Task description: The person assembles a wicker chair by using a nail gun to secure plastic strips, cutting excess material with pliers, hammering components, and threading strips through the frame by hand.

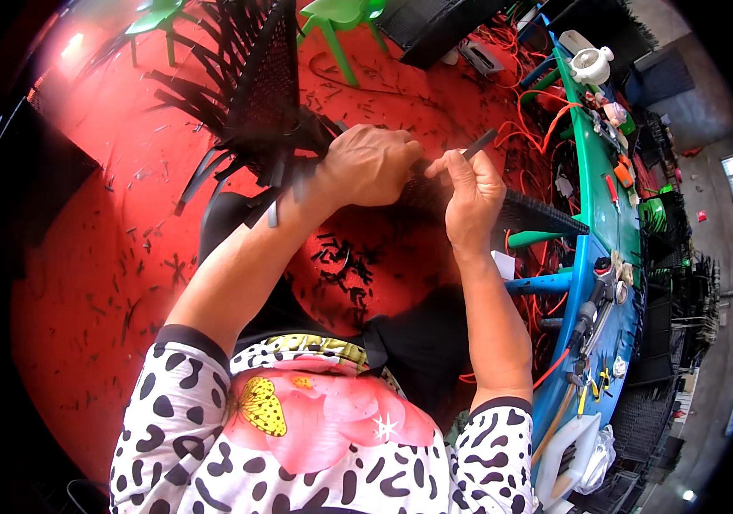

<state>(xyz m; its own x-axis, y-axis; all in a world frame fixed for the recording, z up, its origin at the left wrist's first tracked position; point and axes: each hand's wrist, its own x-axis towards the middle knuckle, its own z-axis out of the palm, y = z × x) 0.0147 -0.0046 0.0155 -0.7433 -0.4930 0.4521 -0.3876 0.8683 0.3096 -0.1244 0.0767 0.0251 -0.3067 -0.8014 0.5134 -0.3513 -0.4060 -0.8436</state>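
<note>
A black woven plastic piece (263,94) rises in front of me, with long loose flat strips (199,64) fanning out at its left. Its dark mesh edge (542,214) runs on to the right, behind my right hand. My left hand (372,164) is closed at the edge of the weave, knuckles up; its fingertips are hidden. Close beside it, my right hand (473,190) pinches a black flat strip (479,144) between thumb and fingers, one end sticking up. Between the two hands the weave is dark and partly covered.
Black strip scraps (345,265) litter the red floor (126,257). To the right stands a green and blue table (593,163) with a white fan (591,65), a power tool (585,321) and several hand tools. Orange cords (516,128) tangle beside it. Green stools (332,13) stand farther off.
</note>
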